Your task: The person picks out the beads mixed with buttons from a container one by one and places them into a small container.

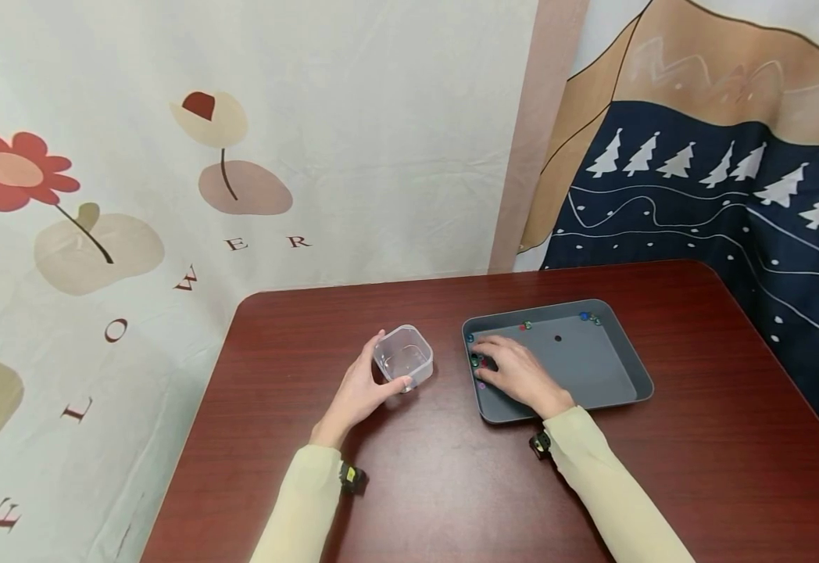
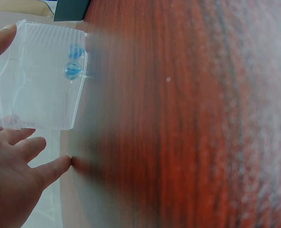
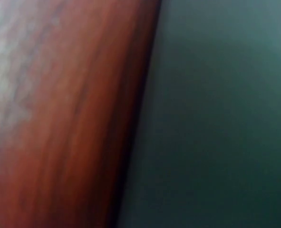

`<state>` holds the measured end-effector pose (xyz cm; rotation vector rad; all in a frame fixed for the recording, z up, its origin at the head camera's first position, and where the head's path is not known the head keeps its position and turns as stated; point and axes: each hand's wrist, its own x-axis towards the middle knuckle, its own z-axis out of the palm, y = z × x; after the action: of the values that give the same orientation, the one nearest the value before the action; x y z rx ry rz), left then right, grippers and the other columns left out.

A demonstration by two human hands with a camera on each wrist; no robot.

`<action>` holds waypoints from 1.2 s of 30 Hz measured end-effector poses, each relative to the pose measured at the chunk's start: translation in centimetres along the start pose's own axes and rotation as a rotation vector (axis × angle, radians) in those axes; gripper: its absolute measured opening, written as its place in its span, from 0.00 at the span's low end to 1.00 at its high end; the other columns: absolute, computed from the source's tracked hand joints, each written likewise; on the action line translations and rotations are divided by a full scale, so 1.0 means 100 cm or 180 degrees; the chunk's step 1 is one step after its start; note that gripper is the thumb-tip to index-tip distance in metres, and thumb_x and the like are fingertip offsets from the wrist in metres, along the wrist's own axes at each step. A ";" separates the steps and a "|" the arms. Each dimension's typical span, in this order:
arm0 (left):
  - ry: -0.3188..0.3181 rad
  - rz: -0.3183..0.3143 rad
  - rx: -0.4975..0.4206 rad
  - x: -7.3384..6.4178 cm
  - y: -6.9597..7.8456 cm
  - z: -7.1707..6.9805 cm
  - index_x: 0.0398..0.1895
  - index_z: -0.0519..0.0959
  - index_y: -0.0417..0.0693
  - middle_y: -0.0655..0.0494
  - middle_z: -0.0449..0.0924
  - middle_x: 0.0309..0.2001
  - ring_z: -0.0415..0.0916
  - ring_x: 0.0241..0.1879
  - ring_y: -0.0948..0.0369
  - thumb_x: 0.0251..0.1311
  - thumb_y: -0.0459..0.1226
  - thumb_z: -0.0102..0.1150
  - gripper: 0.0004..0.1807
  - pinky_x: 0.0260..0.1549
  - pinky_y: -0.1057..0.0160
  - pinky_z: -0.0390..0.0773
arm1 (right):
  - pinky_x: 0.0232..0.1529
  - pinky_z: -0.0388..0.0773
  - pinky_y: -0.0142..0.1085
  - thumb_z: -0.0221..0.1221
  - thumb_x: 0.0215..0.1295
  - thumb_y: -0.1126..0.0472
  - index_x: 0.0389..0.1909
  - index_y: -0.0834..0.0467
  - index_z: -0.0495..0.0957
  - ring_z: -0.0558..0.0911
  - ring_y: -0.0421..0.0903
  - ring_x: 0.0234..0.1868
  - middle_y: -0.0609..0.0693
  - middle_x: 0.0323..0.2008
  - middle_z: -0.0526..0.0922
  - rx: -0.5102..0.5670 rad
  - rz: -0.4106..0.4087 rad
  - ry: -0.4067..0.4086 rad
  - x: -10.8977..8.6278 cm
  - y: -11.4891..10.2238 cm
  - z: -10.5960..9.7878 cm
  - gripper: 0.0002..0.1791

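My left hand [image 1: 360,391] grips a clear plastic container [image 1: 409,352] on the table, thumb on its near side and fingers on the far side. Through its wall, two blue marbles [image 2: 73,70] show in the left wrist view. My right hand [image 1: 518,375] reaches into the left end of a grey tray [image 1: 634,360]. Its thumb and fingers are parted around several small marbles [image 1: 475,361] by the tray's left wall. The right wrist view is blurred and shows only tray and table, with the fingers out of sight.
More marbles lie along the tray's far side, among them a blue one [image 1: 584,317] and a green one [image 1: 527,324]. A dark round piece [image 1: 558,338] sits farther in. The reddish-brown table [image 1: 438,485] meets a printed cloth [image 1: 381,195] at its back edge.
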<state>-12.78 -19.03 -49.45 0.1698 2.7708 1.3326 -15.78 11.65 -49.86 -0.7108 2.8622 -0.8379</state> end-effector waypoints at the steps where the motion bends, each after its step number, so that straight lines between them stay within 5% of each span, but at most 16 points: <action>1: 0.0002 0.0001 -0.0003 0.000 0.000 0.000 0.82 0.55 0.49 0.44 0.71 0.71 0.71 0.66 0.47 0.53 0.48 0.78 0.56 0.67 0.43 0.67 | 0.65 0.72 0.55 0.69 0.68 0.56 0.63 0.58 0.81 0.75 0.58 0.67 0.59 0.66 0.78 -0.0029 -0.0002 -0.0002 0.000 0.000 0.000 0.24; 25: 0.0008 0.0032 0.0024 0.001 -0.002 0.001 0.82 0.55 0.49 0.44 0.71 0.71 0.71 0.66 0.47 0.53 0.49 0.78 0.57 0.67 0.43 0.67 | 0.49 0.81 0.50 0.72 0.65 0.60 0.46 0.53 0.88 0.82 0.55 0.53 0.53 0.53 0.83 -0.0376 0.0106 0.0203 0.003 -0.010 0.006 0.10; 36: 0.0005 0.0016 -0.0038 0.000 -0.001 0.001 0.82 0.55 0.49 0.44 0.71 0.71 0.71 0.67 0.48 0.53 0.48 0.79 0.57 0.67 0.43 0.67 | 0.49 0.82 0.50 0.70 0.66 0.63 0.47 0.58 0.88 0.85 0.54 0.50 0.55 0.50 0.87 -0.0041 0.0185 0.0331 -0.001 -0.010 0.002 0.10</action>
<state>-12.78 -19.07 -49.59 0.1751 2.7649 1.3508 -15.28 10.83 -49.57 -0.5992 2.9664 -0.8743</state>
